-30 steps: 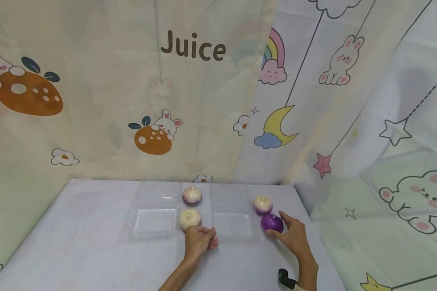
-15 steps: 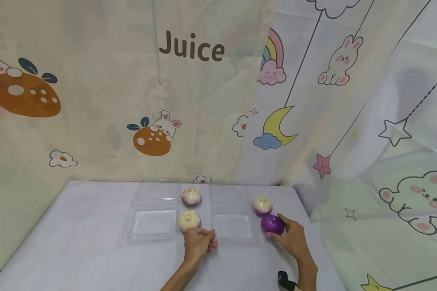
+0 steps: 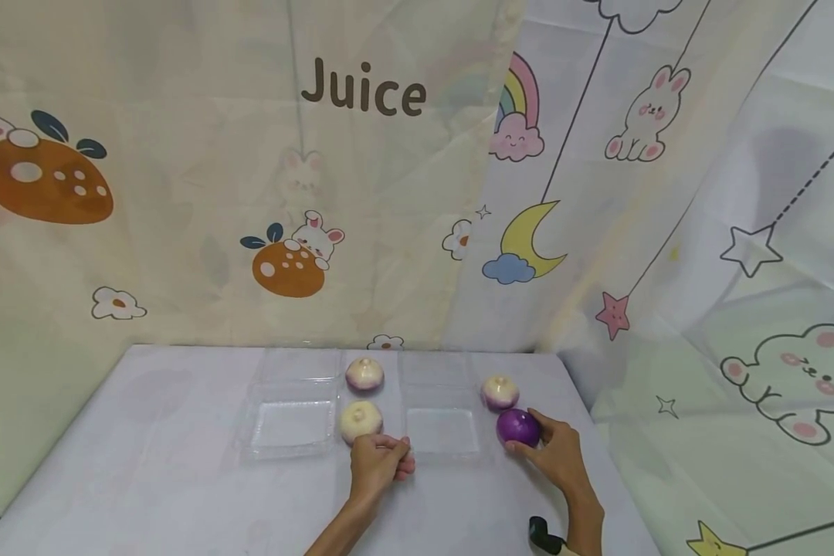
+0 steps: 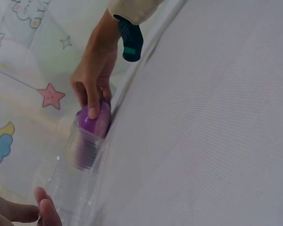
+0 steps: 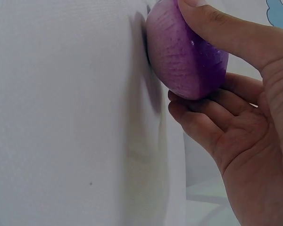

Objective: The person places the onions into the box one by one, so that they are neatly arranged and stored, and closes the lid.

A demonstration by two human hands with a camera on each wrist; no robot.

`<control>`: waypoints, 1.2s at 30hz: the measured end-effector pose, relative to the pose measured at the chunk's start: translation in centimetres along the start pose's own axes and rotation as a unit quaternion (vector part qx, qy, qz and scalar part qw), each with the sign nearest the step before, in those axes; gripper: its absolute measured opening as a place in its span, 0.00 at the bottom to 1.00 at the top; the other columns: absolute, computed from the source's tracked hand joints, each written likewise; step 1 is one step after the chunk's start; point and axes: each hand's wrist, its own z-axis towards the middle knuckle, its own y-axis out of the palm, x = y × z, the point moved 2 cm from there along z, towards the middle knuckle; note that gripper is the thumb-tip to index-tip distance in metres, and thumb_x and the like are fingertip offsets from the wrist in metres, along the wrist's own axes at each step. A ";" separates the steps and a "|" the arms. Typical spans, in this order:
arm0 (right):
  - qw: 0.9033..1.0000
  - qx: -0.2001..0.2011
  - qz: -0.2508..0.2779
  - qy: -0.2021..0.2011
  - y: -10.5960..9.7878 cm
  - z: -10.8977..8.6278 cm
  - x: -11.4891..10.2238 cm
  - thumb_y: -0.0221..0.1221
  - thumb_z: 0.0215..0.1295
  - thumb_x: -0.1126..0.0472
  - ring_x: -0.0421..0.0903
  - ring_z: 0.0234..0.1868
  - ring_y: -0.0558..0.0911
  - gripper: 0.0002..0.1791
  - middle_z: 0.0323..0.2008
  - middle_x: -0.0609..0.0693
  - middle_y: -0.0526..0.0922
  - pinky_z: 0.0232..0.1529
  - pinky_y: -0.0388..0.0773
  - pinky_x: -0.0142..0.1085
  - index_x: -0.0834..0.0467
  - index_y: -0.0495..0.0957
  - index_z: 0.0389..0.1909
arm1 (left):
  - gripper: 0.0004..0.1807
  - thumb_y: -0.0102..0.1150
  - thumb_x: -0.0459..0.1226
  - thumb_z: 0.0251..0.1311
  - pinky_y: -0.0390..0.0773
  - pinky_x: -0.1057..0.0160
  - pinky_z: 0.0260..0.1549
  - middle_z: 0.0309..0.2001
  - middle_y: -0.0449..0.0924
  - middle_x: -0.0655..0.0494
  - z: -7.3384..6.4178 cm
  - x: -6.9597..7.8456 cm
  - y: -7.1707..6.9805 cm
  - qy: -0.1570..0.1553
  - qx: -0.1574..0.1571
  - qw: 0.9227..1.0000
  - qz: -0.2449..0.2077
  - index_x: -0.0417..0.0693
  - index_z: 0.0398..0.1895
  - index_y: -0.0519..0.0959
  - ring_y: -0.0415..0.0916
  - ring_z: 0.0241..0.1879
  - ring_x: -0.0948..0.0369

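On the right of the table, my right hand [image 3: 560, 454] grips a glossy purple onion [image 3: 517, 428] between thumb and fingers. In the right wrist view the purple onion [image 5: 186, 52] has a darker, shinier side, its lower edge close to the tabletop. Just behind it stands a pale onion [image 3: 500, 391] with a purple lower half. My left hand [image 3: 381, 466] lies near the table's middle, fingers loosely curled and thumb against the index finger. It overlaps the front edge of a pale onion [image 3: 361, 421] in the head view. Another pale onion [image 3: 364, 374] stands behind that one.
Two clear plastic boxes with their lids folded back lie on the white table [image 3: 181, 471]: a left box [image 3: 295, 425] and a right box [image 3: 442, 432]. A dark green piece [image 3: 544, 535] sits at the right wrist. Printed curtains [image 3: 201, 154] close off the back and right side.
The right fingers have closed in slightly against the purple onion. My left hand and the other onions keep their places; the head view shifts only a little.
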 end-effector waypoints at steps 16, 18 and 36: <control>0.999 0.003 0.037 0.019 0.1 -0.2 0.3 0.84 0.55 0.48 0.69 0.67 0.84 0.50 0.66 0.72 0.82 0.67 0.84 0.56 0.71 0.76 0.71 | 0.11 0.69 0.32 0.70 0.89 0.68 0.22 0.23 0.90 0.48 0.0 0.0 -0.1 -0.001 -0.010 1.000 -0.009 0.29 0.34 0.88 0.87 0.20 0.64; 0.999 0.003 0.043 0.019 0.1 -0.2 0.3 0.84 0.55 0.48 0.69 0.67 0.84 0.50 0.67 0.72 0.82 0.67 0.84 0.56 0.71 0.76 0.71 | 0.11 0.69 0.32 0.70 0.89 0.68 0.22 0.23 0.90 0.47 0.1 0.0 -0.1 0.000 -0.009 1.000 -0.012 0.28 0.34 0.87 0.87 0.20 0.64; 0.998 -0.001 0.053 0.029 0.1 -0.3 0.5 0.83 0.57 0.46 0.68 0.68 0.82 0.50 0.69 0.72 0.80 0.68 0.82 0.56 0.70 0.75 0.73 | 0.10 0.68 0.30 0.70 0.89 0.69 0.22 0.23 0.90 0.47 0.3 0.1 -0.1 0.005 -0.005 1.000 -0.014 0.28 0.34 0.87 0.86 0.19 0.65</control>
